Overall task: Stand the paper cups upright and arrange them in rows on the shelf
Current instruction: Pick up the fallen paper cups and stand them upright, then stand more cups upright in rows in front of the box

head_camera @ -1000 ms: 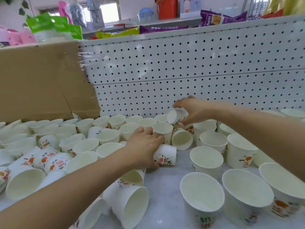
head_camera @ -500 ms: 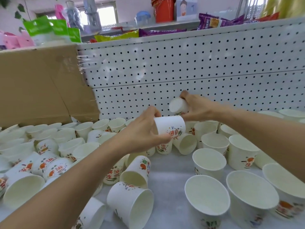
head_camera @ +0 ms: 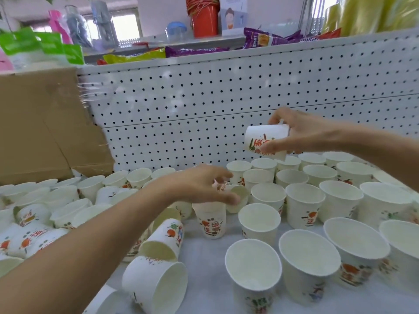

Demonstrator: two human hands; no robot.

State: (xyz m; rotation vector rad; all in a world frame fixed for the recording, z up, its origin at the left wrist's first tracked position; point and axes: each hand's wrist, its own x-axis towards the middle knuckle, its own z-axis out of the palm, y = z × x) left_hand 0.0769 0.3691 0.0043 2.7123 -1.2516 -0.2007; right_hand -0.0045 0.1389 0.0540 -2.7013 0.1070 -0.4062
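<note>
Many white paper cups with red and orange print cover the shelf [head_camera: 204, 279]. Upright cups [head_camera: 317, 196] stand in rows on the right; tipped and crowded cups [head_camera: 34, 234] lie on the left. My right hand [head_camera: 301, 132] grips one printed cup [head_camera: 260, 138], tilted on its side in the air above the back rows. My left hand [head_camera: 199, 184] hovers with loosely curved fingers over an upright printed cup [head_camera: 212, 220] and beside a cup lying on its side [head_camera: 238, 196]. Whether it touches either cup is unclear.
A white pegboard wall [head_camera: 226, 105] backs the shelf. A brown cardboard box [head_camera: 40, 123] stands at the back left. Two tipped cups [head_camera: 158, 284] lie near the front edge. Snack bags [head_camera: 267, 39] and a red bucket [head_camera: 204, 17] sit on the ledge above.
My left hand lifted a cup, lowered it, and let go; that cup now stands upright below the hand. My right hand raised its cup higher and turned it.
</note>
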